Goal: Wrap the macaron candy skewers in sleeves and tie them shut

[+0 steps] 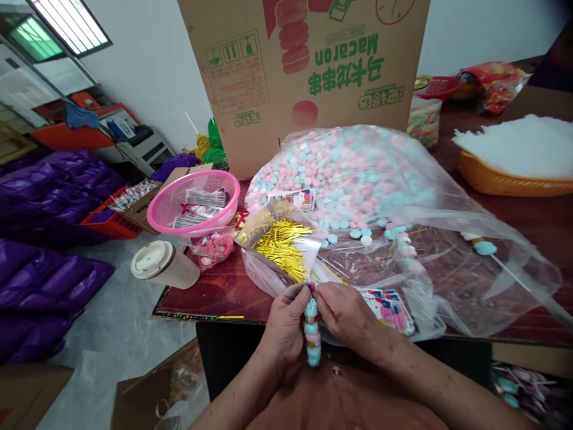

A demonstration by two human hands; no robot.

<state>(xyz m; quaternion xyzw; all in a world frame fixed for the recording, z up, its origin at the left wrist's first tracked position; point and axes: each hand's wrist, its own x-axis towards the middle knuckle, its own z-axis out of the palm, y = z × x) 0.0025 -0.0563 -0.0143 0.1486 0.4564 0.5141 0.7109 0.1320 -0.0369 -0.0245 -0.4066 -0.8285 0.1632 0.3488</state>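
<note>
Pinching neck of candy stick [312, 337] between left hand [286, 313] and right hand [344, 309], clamped on it from two opposite sides. Hanging downward past near edge of table [226, 295], over brown clothing [362, 397]. Could drop from easing both pinches at once. Might tear or crack under too hard a twist. Could also spill gold ties [283, 246], just beyond the hands, with a careless push forward.

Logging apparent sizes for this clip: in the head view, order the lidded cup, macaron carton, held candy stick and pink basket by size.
1. Macaron carton, even cropped at the top
2. Pink basket
3. Lidded cup
4. Candy stick
</note>
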